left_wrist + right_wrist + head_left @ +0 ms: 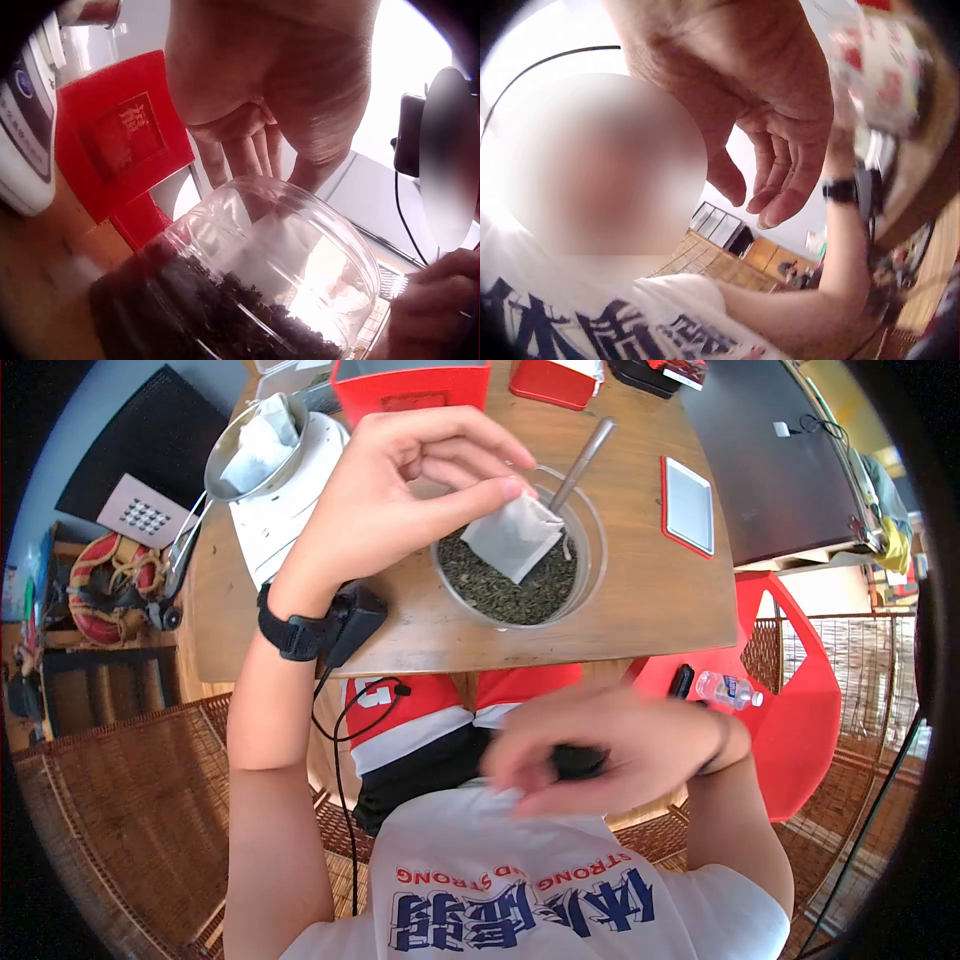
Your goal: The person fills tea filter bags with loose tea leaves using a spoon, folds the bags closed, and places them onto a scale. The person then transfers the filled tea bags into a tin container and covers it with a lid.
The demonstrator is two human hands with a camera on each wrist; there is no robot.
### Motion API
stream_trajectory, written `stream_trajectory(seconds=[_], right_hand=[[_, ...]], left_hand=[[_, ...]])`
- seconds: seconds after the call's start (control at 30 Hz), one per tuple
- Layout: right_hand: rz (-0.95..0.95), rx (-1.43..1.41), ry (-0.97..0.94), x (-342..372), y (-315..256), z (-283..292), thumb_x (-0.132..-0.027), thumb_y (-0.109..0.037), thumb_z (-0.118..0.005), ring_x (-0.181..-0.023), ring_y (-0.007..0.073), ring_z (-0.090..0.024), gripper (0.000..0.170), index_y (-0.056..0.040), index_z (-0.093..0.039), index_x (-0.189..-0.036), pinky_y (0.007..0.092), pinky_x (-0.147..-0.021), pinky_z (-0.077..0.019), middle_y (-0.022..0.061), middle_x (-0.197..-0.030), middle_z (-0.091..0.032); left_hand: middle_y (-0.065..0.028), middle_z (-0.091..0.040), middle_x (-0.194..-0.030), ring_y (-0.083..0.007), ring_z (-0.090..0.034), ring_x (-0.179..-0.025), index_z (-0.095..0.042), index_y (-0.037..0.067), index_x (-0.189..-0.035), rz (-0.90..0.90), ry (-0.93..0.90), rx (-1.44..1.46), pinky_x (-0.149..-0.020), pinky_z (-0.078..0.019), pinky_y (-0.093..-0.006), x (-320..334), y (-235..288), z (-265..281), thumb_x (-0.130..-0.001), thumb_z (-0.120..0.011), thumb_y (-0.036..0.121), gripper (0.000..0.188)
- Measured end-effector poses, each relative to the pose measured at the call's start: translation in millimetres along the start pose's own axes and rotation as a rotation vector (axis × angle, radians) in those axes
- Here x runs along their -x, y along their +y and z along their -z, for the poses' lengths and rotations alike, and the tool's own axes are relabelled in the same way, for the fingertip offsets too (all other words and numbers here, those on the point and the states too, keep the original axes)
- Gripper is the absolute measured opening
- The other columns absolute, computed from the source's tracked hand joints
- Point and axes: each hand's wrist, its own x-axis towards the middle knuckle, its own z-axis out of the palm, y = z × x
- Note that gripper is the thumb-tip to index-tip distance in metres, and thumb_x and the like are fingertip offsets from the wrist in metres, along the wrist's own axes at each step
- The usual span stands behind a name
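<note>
My left hand (375, 500) pinches the top edge of a white tea bag (515, 538) between thumb and fingers. It hangs over a clear round plastic tub (600, 550) of dark loose tea leaves (505, 595). A metal spoon (585, 458) stands in the tub, its handle leaning up to the far right. Seen from the left wrist, the tub's clear wall (352, 247) partly covers the fingertips and the bag. Low in front of the shirt, my right hand (635, 735) is blurred. The right wrist view shows its fingers (784, 180) loosely bent with nothing between them.
At the left, a metal bowl (212, 470) of filled white bags sits on a white scale (262, 525). A red box (410, 385) and a red tin (553, 382) stand behind the tub. A red-edged tray (690, 505) lies right. A bottle (728, 690) rests on a red chair (800, 730).
</note>
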Motion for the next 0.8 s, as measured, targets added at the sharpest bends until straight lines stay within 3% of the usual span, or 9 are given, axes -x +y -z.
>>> stream_trajectory(seconds=[0.07, 0.1, 0.13, 0.2, 0.37, 0.43, 0.6, 0.7, 0.8], right_hand=[[0.148, 0.288, 0.429, 16, -18, 18, -0.083, -0.001, -0.08, -0.069, 0.0119, -0.067, 0.013, -0.0036, -0.072, -0.093, 0.0284, -0.062, -0.0523, 0.0029, -0.082, -0.069], [0.26, 0.459, 0.601, 12, -24, 33, -0.067, 0.001, -0.078, -0.065, 0.0141, -0.063, 0.018, -0.0006, -0.068, -0.082, 0.027, -0.059, -0.0457, 0.0071, -0.076, -0.07], [0.172, 0.687, 0.676, 12, -33, 50, -0.067, -0.001, -0.073, -0.064, 0.014, -0.057, 0.014, -0.0013, -0.065, -0.079, 0.0265, -0.061, -0.0425, 0.0057, -0.075, -0.068], [0.078, 1.021, 0.689, 1, -40, 76, -0.069, -0.008, -0.083, -0.064, 0.0136, -0.042, 0.024, -0.0004, -0.067, -0.086, 0.0289, -0.059, -0.0327, 0.0032, -0.07, -0.051], [0.137, 1.04, 0.493, -22, -22, 110, -0.077, -0.01, -0.084, -0.059, 0.012, -0.032, 0.024, -0.0023, -0.072, -0.097, 0.0295, -0.054, -0.025, 0.0011, -0.065, -0.035], [0.244, 0.977, 0.454, -27, -11, 115, -0.083, -0.017, -0.081, -0.051, 0.019, -0.034, 0.017, -0.0054, -0.072, -0.092, 0.0346, -0.05, -0.0271, 0.0055, -0.057, -0.033], [0.272, 0.866, 0.483, -28, 8, 115, -0.087, -0.011, -0.078, -0.048, 0.0174, -0.036, 0.008, -0.0054, -0.072, -0.091, 0.033, -0.048, -0.0283, 0.0046, -0.056, -0.039], [0.325, 0.825, 0.546, -24, 16, 118, -0.087, -0.01, -0.077, -0.047, 0.0158, -0.038, 0.006, -0.0053, -0.073, -0.089, 0.0316, -0.047, -0.0287, 0.0044, -0.056, -0.043], [0.282, 0.782, 0.517, -20, 19, 117, -0.082, -0.002, -0.079, -0.048, 0.0091, -0.045, 0.006, -0.0014, -0.075, -0.087, 0.0248, -0.046, -0.0296, 0.0018, -0.062, -0.061]], left_hand=[[-0.0142, -0.078, -0.101, -0.0146, -0.075, -0.093, -0.069, -0.005, -0.112, 0.012, 0.033, -0.003, -0.079, -0.0582, -0.0229, 0, 0, -1, -0.094, -0.07, -0.003, 0.018], [-0.0139, -0.077, -0.102, -0.015, -0.076, -0.094, -0.069, -0.006, -0.111, 0.016, 0.052, 0.004, -0.079, -0.0584, -0.0229, 0, 0, -1, -0.095, -0.069, -0.002, 0.017], [-0.0136, -0.077, -0.102, -0.0156, -0.076, -0.095, -0.069, -0.006, -0.111, 0.025, 0.066, -0.008, -0.08, -0.0586, -0.0226, 0, 0, 1, -0.095, -0.069, -0.003, 0.017], [-0.0136, -0.077, -0.102, -0.0154, -0.075, -0.095, -0.068, -0.006, -0.112, 0.033, 0.116, 0.035, -0.08, -0.0586, -0.0223, 0, -4, 0, -0.095, -0.069, -0.003, 0.017], [-0.0141, -0.077, -0.102, -0.0144, -0.075, -0.094, -0.068, -0.006, -0.113, 0.081, 0.165, 0.061, -0.081, -0.0584, -0.0219, -2, -3, 0, -0.094, -0.069, -0.004, 0.019], [-0.0146, -0.077, -0.102, -0.0139, -0.075, -0.093, -0.068, -0.006, -0.113, 0.11, 0.134, 0.043, -0.081, -0.0582, -0.0216, -1, -1, -2, -0.094, -0.07, -0.004, 0.019], [-0.0137, -0.077, -0.101, -0.0142, -0.075, -0.091, -0.069, -0.005, -0.111, 0.103, 0.115, 0.0, -0.095, -0.0558, -0.0285, 0, 4, -8, -0.091, -0.07, -0.007, 0.02], [-0.0123, -0.077, -0.102, -0.0173, -0.075, -0.095, -0.07, -0.005, -0.112, 0.022, 0.09, -0.078, -0.11, -0.047, -0.0392, 1, 6, -10, -0.084, -0.076, -0.002, 0.028], [-0.0112, -0.077, -0.107, -0.022, -0.073, -0.099, -0.071, -0.004, -0.115, -0.052, -0.026, -0.259, -0.117, -0.0364, -0.0493, -1, 12, -8, -0.069, -0.091, 0.023, 0.057]])
